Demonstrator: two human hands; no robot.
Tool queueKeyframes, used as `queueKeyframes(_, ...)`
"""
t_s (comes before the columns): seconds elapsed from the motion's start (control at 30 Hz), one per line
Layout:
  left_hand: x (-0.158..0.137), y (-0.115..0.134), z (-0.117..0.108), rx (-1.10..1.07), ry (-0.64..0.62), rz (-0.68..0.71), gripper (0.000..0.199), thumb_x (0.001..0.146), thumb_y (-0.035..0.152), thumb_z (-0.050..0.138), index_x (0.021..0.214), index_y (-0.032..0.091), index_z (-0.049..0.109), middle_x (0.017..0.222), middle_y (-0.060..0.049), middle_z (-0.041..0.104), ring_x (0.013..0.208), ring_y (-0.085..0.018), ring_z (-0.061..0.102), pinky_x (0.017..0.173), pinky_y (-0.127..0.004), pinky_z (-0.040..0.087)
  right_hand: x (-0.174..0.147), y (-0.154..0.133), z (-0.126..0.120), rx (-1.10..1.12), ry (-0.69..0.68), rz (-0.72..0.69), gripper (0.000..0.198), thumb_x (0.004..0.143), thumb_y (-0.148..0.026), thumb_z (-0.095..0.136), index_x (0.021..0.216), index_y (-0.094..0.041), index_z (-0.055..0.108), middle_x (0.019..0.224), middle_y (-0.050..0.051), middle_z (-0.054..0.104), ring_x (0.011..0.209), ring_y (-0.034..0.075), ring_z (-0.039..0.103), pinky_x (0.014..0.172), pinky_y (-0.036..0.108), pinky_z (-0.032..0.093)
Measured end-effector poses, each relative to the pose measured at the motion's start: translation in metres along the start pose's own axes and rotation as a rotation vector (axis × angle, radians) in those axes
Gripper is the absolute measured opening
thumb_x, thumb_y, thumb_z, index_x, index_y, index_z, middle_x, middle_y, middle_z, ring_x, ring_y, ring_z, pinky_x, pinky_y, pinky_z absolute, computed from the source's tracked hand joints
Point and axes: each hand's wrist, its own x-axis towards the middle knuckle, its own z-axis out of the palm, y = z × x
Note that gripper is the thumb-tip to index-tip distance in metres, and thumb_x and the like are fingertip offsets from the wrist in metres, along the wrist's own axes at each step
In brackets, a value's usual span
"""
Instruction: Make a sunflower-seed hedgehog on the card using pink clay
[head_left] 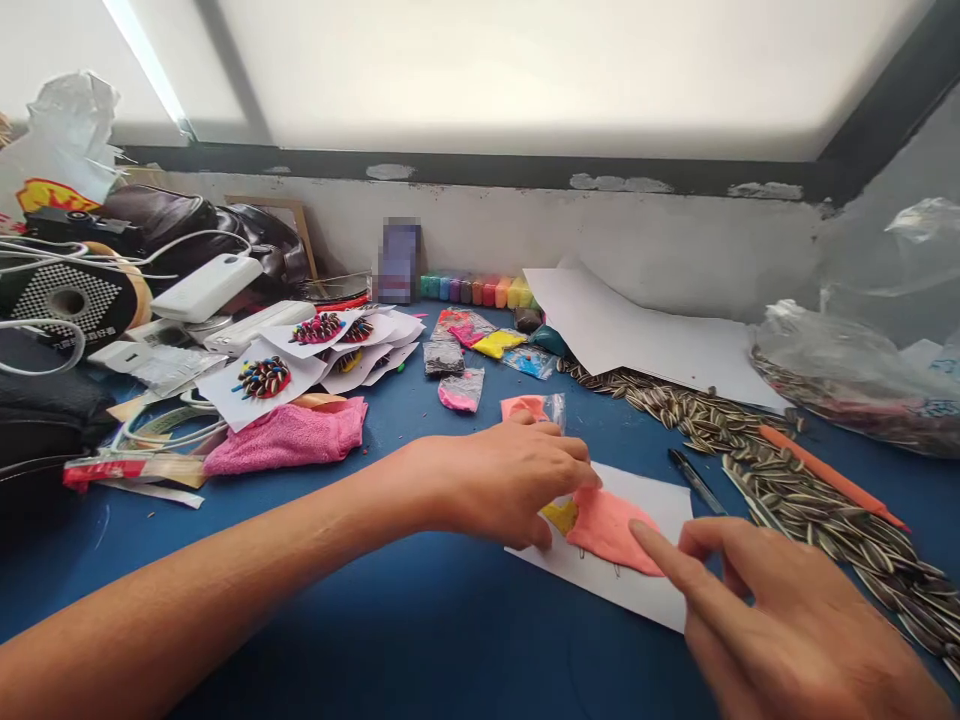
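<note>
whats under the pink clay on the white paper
White paper shows around the pink clay, with small drawn lines poking out below it. Whatever is directly beneath the clay is covered.

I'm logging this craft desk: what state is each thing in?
White paper, flat
Coral clay, flattened
Yellow clay, partly hidden
Left hand, at coral clay's edge
Right hand, touching coral clay
Pink cloth, bunched
Sunflower seeds, loose
Black pen, lying down
Orange marker, lying down
</note>
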Motion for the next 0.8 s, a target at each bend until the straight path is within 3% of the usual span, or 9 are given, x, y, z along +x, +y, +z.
queueKeyframes(0.1, -0.001, -0.002, 0.002, -0.009, 0.03, 0.028, 0.037, 0.078, 0.021, 0.073, 0.113, 0.019, 0.063, 0.12, -0.005, 0.062, 0.116, -0.023, 0.052, 0.101, -0.035, 0.033, -0.001, 0.005, -0.005, -0.024, -0.039, 0.014, 0.039, 0.087, -0.007, 0.048, 0.123, -0.013, 0.062, 0.093, 0.011, 0.059, 0.078, 0.019, 0.055, 0.069, 0.032, 0.046)
queueKeyframes(0.23, -0.003, -0.005, -0.003, -0.028, 0.074, 0.044, 0.046, 0.081, 0.021, 0.07, 0.125, 0.018, 0.058, 0.127, -0.006, 0.062, 0.123, -0.023, 0.051, 0.105, -0.033, 0.034, 0.0, -0.004, -0.003, -0.015, -0.073, -0.033, 0.046, 0.088, -0.012, 0.049, 0.133, -0.018, 0.058, 0.108, 0.015, 0.063, 0.093, 0.023, 0.06, 0.078, 0.037, 0.05)
queueKeyframes(0.43, -0.002, -0.026, -0.012, 0.005, 0.314, -0.186, 0.036, 0.089, 0.018, 0.057, 0.125, 0.019, 0.06, 0.125, -0.007, 0.064, 0.119, -0.021, 0.056, 0.102, -0.032, 0.04, 0.007, -0.016, 0.0, -0.066, -0.041, -0.076, 0.042, 0.092, -0.046, 0.049, 0.124, -0.025, 0.066, 0.129, 0.015, 0.063, 0.112, 0.028, 0.06, 0.085, 0.041, 0.052)
queueKeyframes(0.53, 0.002, -0.043, -0.006, 0.056, 0.404, -0.285, 0.031, 0.089, 0.019, 0.056, 0.12, 0.014, 0.063, 0.12, -0.01, 0.065, 0.115, -0.022, 0.058, 0.1, -0.033, 0.042, 0.01, -0.014, 0.0, -0.088, -0.018, -0.095, 0.043, 0.091, -0.045, 0.051, 0.124, -0.022, 0.066, 0.129, 0.017, 0.063, 0.113, 0.028, 0.061, 0.086, 0.041, 0.052)
queueKeyframes(0.8, 0.009, -0.064, 0.009, -0.054, 0.422, -0.26, 0.028, 0.086, 0.031, 0.06, 0.109, 0.016, 0.065, 0.105, -0.008, 0.069, 0.098, -0.022, 0.062, 0.085, -0.028, 0.045, 0.003, -0.007, 0.01, -0.046, 0.015, -0.174, 0.034, 0.089, -0.033, 0.055, 0.118, -0.019, 0.068, 0.122, 0.015, 0.068, 0.111, 0.025, 0.064, 0.086, 0.037, 0.054)
